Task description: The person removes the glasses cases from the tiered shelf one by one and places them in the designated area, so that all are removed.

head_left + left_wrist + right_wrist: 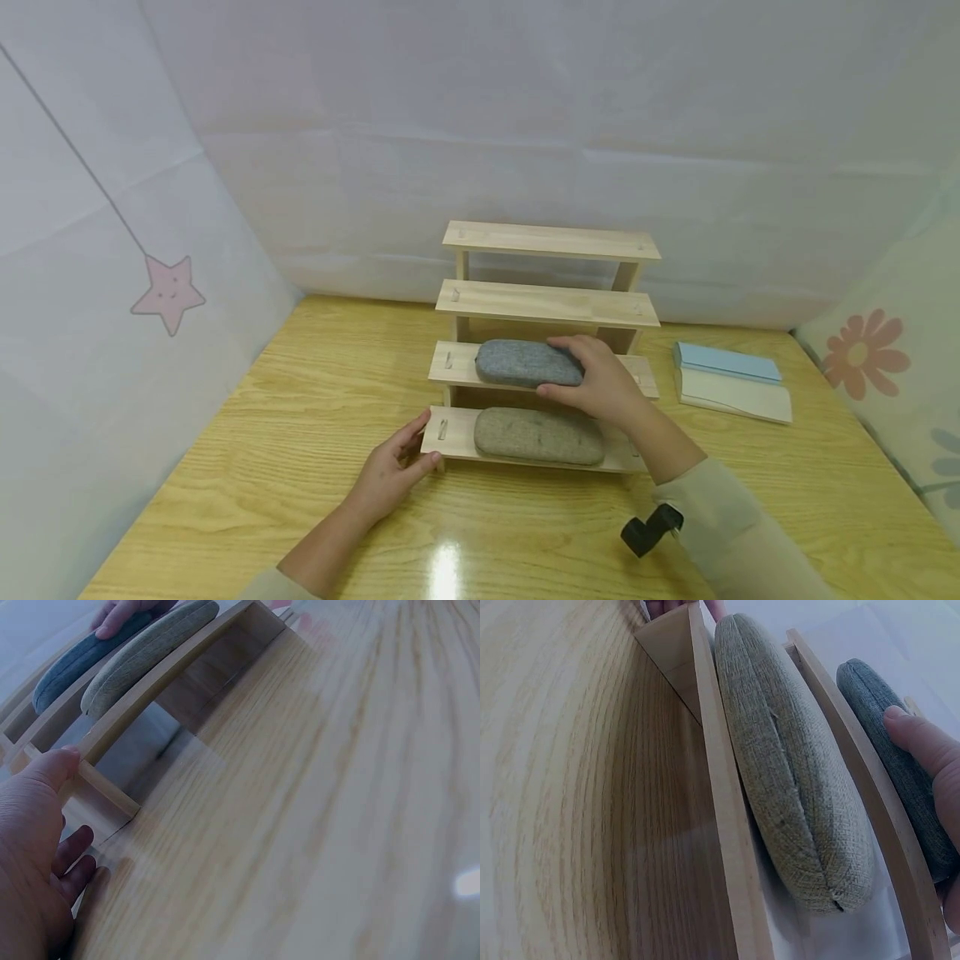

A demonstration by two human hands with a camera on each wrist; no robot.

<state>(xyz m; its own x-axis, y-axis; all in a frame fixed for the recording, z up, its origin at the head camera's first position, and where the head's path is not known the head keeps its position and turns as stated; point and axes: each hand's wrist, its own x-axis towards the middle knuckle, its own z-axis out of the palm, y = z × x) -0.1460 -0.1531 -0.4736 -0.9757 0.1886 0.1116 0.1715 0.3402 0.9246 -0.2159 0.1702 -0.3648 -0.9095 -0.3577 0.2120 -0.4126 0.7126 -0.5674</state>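
Observation:
A four-step wooden display shelf (551,300) stands on the table. On its second step from the bottom lies a blue-grey fabric glasses case (517,363); my right hand (600,387) grips the right end of it, thumb in front and fingers behind. A beige-grey glasses case (538,436) rests on the lowest step, below that hand. My left hand (390,471) holds the left end of the lowest step between thumb and fingers. In the left wrist view, the left thumb (56,766) touches the step's corner. The right wrist view shows the right thumb (922,739) against the blue-grey case (881,712).
To the right of the shelf lies an open, light blue and cream folded item (731,382). A black wrist mount (651,529) sticks out from the right sleeve. White cloth walls (525,108) stand behind and at both sides of the wooden table (300,400).

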